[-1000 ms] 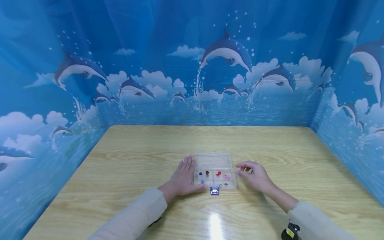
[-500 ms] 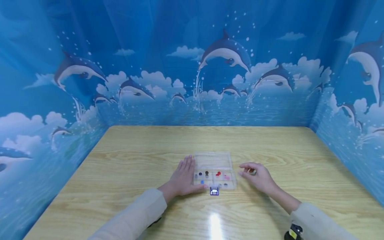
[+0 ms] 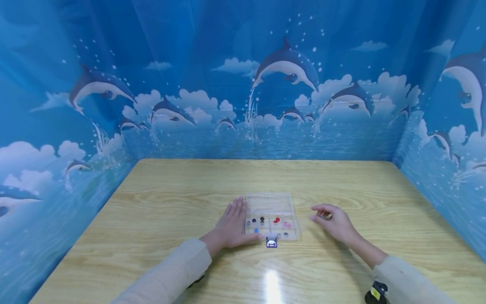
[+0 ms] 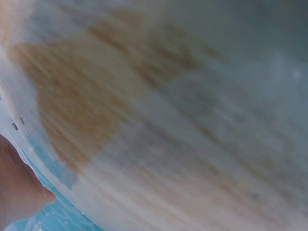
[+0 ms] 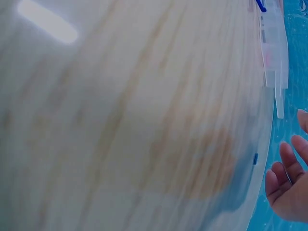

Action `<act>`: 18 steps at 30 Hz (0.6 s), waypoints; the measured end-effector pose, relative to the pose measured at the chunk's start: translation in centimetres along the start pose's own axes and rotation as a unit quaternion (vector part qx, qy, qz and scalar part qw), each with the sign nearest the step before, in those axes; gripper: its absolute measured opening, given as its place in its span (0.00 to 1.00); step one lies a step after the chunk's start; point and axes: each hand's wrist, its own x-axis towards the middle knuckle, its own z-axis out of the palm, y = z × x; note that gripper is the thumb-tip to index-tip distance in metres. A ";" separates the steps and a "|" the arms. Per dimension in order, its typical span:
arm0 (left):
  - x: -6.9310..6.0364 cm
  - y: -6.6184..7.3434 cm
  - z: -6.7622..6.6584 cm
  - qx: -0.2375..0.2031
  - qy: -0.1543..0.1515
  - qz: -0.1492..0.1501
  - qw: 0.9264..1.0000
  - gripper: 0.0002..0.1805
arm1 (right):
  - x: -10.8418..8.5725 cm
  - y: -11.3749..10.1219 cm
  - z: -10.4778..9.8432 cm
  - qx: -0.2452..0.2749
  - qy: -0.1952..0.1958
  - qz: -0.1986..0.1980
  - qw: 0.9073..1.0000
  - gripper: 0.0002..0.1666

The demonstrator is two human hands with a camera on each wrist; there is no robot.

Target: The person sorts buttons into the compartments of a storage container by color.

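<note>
A clear plastic compartment box (image 3: 295, 234) lies with its transparent lid (image 3: 269, 203) folded back. Small round pieces sit in its sections: dark ones, red ones (image 3: 276, 220), pink ones (image 3: 287, 225) and a blue one (image 3: 256, 230); their kind is too small to tell. My left hand (image 3: 232, 226) rests along the box's left side, fingers straight, thumb at the front edge. To the right of the box hovers my right hand (image 3: 336, 221), fingers loosely bent and thumb apart from the index finger. Nothing shows between those fingers in the right wrist view (image 5: 291, 180).
A dark blue clasp-like part (image 3: 271, 241) stands at the box's front edge. The wood-grain table (image 3: 190, 177) is bordered by blue dolphin-print curtains (image 3: 212, 84). A tiny dark blue mark (image 5: 255, 159) shows near the table's rim in the right wrist view; its nature is unclear.
From close beside the box, my right hand has drifted to the right, away from it. My left hand and the box have stayed put.
</note>
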 end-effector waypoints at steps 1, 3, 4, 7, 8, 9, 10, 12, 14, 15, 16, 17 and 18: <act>0.0 0.0 0.0 0.000 0.000 0.001 1.000 0.59 | 0.0 0.2 0.0 -0.002 0.000 0.001 1.000 0.16; 0.0 0.0 -0.1 0.002 -0.002 0.001 1.000 0.59 | 0.1 0.4 -0.1 -0.005 -0.003 0.004 1.000 0.17; 0.0 0.0 -0.1 0.002 -0.004 0.000 1.000 0.59 | 0.1 0.6 -0.1 -0.007 -0.004 0.005 1.000 0.18; 0.0 0.2 -0.3 0.001 -0.008 -0.001 1.000 0.59 | 0.1 0.8 -0.3 -0.010 -0.009 0.013 1.000 0.19; -0.1 0.2 -0.4 0.000 -0.006 0.001 1.000 0.58 | 0.1 0.9 -0.4 -0.011 -0.011 0.016 1.000 0.20; -0.1 0.2 -0.5 0.000 -0.007 0.002 1.000 0.58 | 0.1 0.9 -0.4 -0.012 -0.012 0.018 1.000 0.20; -0.1 0.3 -0.5 -0.001 -0.007 0.002 1.000 0.58 | 0.1 1.0 -0.5 -0.013 -0.013 0.021 1.000 0.21; -0.1 0.3 -0.5 -0.002 -0.008 0.003 1.000 0.58 | 0.2 1.1 -0.7 -0.015 -0.014 0.024 1.000 0.21; -0.2 0.3 -0.4 -0.001 -0.008 0.003 1.000 0.58 | 0.3 1.3 -0.8 -0.017 -0.015 0.026 0.999 0.22; -0.2 0.3 -0.4 0.000 -0.010 0.001 1.000 0.58 | 0.3 1.4 -0.8 -0.020 -0.015 0.027 0.999 0.22; -0.2 0.3 -0.4 -0.001 -0.008 0.000 1.000 0.59 | 0.4 1.5 -0.9 -0.020 -0.016 0.029 0.999 0.23; -0.2 0.3 -0.4 0.000 -0.008 0.000 1.000 0.59 | 0.4 1.6 -0.9 -0.021 -0.016 0.031 0.999 0.23; -0.1 0.2 -0.3 0.000 -0.006 0.000 1.000 0.59 | 0.4 1.7 -0.9 -0.021 -0.017 0.035 0.999 0.24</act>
